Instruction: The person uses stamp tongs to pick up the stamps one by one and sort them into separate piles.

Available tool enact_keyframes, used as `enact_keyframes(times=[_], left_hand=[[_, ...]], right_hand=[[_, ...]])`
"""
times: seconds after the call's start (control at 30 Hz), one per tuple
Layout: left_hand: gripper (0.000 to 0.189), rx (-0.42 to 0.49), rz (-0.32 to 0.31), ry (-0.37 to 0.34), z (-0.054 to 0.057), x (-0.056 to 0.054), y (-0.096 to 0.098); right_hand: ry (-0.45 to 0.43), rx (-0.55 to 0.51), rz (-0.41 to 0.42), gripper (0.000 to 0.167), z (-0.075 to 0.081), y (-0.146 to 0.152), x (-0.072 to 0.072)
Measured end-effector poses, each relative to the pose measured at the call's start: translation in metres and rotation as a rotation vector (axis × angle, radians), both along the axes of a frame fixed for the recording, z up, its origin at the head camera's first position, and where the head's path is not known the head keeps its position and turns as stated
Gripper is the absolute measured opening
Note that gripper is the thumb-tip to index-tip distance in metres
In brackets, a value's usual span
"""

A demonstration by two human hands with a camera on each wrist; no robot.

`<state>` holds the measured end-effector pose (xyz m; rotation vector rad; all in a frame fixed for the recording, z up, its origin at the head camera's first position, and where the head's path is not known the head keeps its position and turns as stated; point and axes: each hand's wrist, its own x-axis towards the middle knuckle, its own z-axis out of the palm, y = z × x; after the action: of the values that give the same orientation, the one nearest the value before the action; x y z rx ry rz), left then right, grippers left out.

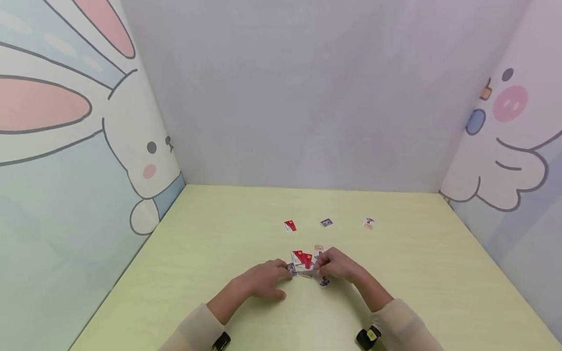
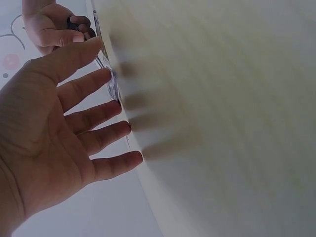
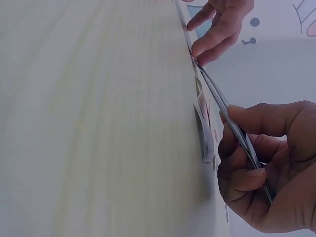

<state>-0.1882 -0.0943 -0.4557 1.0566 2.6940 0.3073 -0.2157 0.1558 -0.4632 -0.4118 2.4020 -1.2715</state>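
My right hand [image 1: 337, 264] pinches metal tweezers [image 3: 215, 90] between thumb and fingers. They slant over a loose pile of small printed cards or stickers, their tips close to my left fingertips. In the head view the pile shows red-and-white pieces [image 1: 297, 256], a picture piece [image 1: 324, 282] nearest me and another [image 1: 318, 249] at its far right. My left hand [image 1: 265, 279] lies left of the pile, its fingers spread and fairly straight in the left wrist view, fingertips down at the pile's edge. One curled piece [image 3: 205, 138] stands up from the table below the tweezers.
Farther back on the pale wood table [image 1: 219, 219], three pieces lie apart in a row: a red-and-white one [image 1: 290, 225], a dark one [image 1: 327, 223] and a pale one [image 1: 369, 223]. A grey wall [image 1: 285, 97] closes the back; cartoon-printed walls flank both sides.
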Motion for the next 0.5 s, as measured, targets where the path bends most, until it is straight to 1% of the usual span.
enact_keyframes(times=[0.1,0.27,0.37,0.5], left_hand=[[0.04,0.01,0.03,-0.006,0.002,0.002,-0.003],[0.04,0.022,0.074,0.025,0.008,0.002,-0.01],[0.04,0.027,0.076,0.036,0.011,0.002,-0.013],[0.042,0.035,0.071,0.022,0.012,0.002,-0.012]], right_hand=[[-0.011,-0.014,0.006,0.003,0.002,0.001,0.003],[-0.017,-0.04,0.01,0.005,0.008,0.003,0.007],[-0.024,-0.051,0.01,0.005,0.01,0.004,0.007],[-0.021,-0.052,0.011,0.006,0.01,0.006,0.005]])
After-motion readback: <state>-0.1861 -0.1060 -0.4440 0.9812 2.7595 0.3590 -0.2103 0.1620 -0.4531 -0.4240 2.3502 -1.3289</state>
